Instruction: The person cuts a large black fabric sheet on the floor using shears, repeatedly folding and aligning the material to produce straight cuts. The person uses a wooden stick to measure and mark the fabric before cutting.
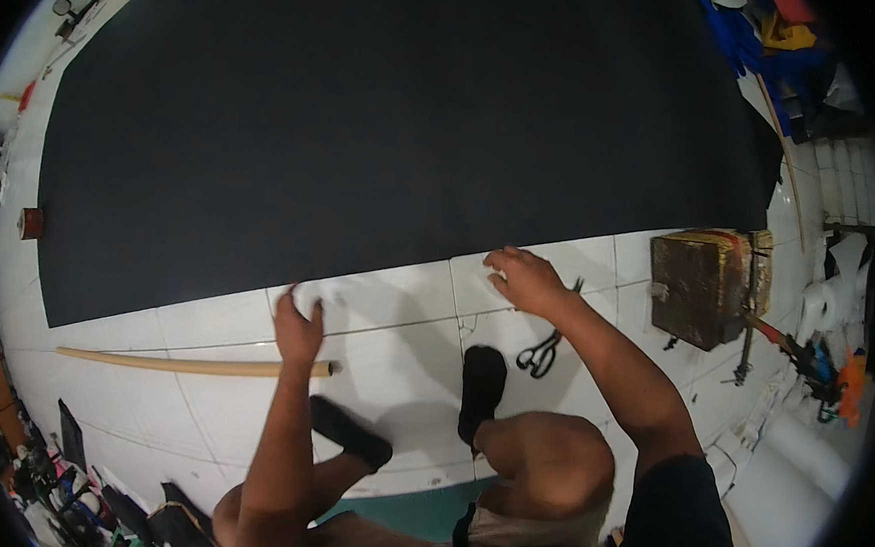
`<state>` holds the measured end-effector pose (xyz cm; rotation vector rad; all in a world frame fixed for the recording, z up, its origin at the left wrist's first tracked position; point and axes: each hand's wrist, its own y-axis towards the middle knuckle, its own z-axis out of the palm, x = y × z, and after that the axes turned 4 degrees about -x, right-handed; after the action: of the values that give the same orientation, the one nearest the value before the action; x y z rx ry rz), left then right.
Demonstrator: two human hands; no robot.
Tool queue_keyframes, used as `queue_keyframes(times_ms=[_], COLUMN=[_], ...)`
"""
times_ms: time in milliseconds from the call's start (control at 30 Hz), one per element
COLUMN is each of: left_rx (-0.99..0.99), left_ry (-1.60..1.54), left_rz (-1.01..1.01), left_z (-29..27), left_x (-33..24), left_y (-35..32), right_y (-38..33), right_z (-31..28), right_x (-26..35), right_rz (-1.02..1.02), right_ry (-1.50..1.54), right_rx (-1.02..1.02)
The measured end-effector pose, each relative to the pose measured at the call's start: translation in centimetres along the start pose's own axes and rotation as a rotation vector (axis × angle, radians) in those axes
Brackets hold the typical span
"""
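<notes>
A large black sheet (407,121) lies flat over the white tiled floor, its near edge running just beyond my hands. My left hand (299,327) is close to that edge, thumb apart from the fingers, with nothing visible in it. Further right, my right hand (525,279) hovers by the same edge, fingers parted and slightly curled, also without anything showing in it. Black-handled scissors (539,358) lie on the tiles beneath my right forearm, which hides part of them. A long tan tube (191,365) rests on the floor left of my left wrist.
A brown, worn block-like box (697,289) stands by the sheet's right corner, with tools beside it. A small reddish-brown round object (30,224) sits at the left edge. White rolls (786,475) lie at the lower right; mixed clutter (73,497) fills the lower left.
</notes>
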<state>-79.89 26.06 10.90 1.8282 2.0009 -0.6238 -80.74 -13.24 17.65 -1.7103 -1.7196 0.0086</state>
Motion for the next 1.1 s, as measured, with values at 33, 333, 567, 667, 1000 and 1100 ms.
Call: queue_keyframes(times_ms=[33, 333, 567, 667, 1000, 1100], left_rx=[-0.076, -0.010, -0.035, -0.065, -0.076, -0.089], left_ry=[0.000, 0.342, 0.283, 0.199, 0.251, 0.303], left_rz=[-0.129, -0.071, -0.016, -0.019, -0.151, -0.011], left_z=[1.0, 5.8, 7.2, 7.9, 4.4, 4.2], left_x=[1.7, 9.8, 10.0, 10.0, 6.8, 7.0], left_y=[1.8, 5.5, 4.0, 3.6, 4.2, 4.4], right_y=[2.6, 10.4, 9.8, 9.7, 8.7, 8.0], right_z=[1.7, 13.0, 14.6, 14.2, 13.0, 13.1], right_x=[-0.6, -2.5, -4.2, -4.7, -2.6, -3.0], right_rz=[0.030, -0.515, -0.502, -0.517, -0.387, -0.373], right_ry=[-0.076, -0.261, -0.249, -0.203, -0.035, -0.033], right_rx=[0.027, -0.327, -0.430, -0.461, -0.387, -0.387])
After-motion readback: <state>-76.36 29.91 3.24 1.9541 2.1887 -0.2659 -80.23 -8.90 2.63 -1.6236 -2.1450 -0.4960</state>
